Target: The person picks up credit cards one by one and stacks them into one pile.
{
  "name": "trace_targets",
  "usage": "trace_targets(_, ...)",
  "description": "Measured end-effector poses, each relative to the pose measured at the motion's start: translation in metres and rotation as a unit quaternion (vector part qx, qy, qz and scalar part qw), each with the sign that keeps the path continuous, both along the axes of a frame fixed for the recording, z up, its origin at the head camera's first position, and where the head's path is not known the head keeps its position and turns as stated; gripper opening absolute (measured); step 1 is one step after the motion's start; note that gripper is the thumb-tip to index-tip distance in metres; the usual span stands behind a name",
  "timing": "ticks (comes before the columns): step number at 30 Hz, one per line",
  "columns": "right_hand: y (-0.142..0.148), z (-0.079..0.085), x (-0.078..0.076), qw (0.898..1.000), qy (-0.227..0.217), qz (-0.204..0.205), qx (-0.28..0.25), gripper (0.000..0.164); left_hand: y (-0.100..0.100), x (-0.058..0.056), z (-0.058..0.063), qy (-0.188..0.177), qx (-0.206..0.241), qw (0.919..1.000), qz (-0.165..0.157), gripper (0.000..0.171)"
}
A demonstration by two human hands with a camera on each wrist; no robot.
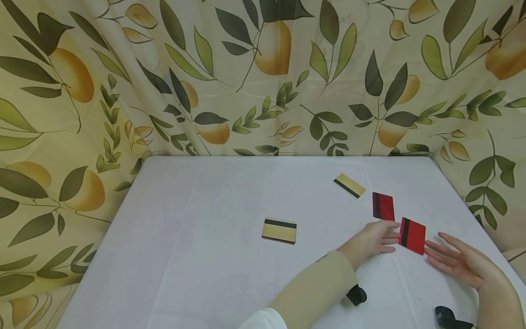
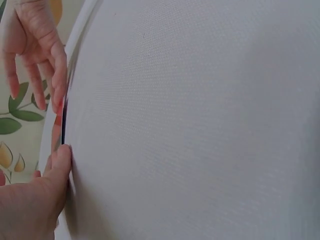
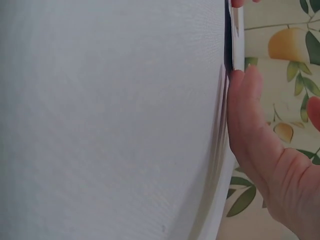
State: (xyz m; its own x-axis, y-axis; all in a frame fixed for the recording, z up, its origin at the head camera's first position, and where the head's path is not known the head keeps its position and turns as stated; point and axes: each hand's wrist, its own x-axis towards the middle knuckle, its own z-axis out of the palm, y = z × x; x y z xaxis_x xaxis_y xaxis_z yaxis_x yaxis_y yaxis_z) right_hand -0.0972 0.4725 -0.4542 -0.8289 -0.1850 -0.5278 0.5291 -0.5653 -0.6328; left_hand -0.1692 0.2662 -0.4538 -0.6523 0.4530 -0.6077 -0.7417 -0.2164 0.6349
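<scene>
A red card (image 1: 414, 235) with a black stripe lies on the right part of the white table, between my two hands. My left hand (image 1: 376, 238) has its fingertips at the card's left edge, fingers nearly straight. From the other side, the extended fingers of my right hand (image 1: 462, 262) touch the right edge. Both wrist views show the card nearly edge-on between the fingertips. Just beyond my left hand is a second red card (image 1: 384, 206), also striped black. Farther back lies a gold card (image 1: 350, 185) with a black stripe, set at a slant.
A small pile of cards with a gold one on top (image 1: 279, 233) lies near the middle of the white table (image 1: 197, 265). Patterned fabric (image 1: 255, 100) with fruit and leaves hangs behind and beside the table. A black wrist device (image 1: 356, 296) sits under my left forearm.
</scene>
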Motion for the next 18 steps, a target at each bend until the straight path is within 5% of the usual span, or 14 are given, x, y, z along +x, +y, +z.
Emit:
trace_targets(8,0.0008,0.0017,0.0001,0.999,-0.016,0.010,-0.035,0.040,-0.0036,-0.0022,-0.0003,0.006,-0.011,0.9999,-0.011,0.018)
trace_targets(15,0.0023,-0.0001,-0.0010,0.994,0.003,0.099,-0.051,0.049,-0.0085,-0.0029,-0.0020,-0.007,0.001,0.9999,-0.009,0.020)
trace_targets(18,0.0009,-0.0009,-0.0012,0.994,0.004,0.103,-0.046,0.048,-0.0097,-0.0036,-0.0021,-0.011,0.005,0.9999,-0.011,0.022)
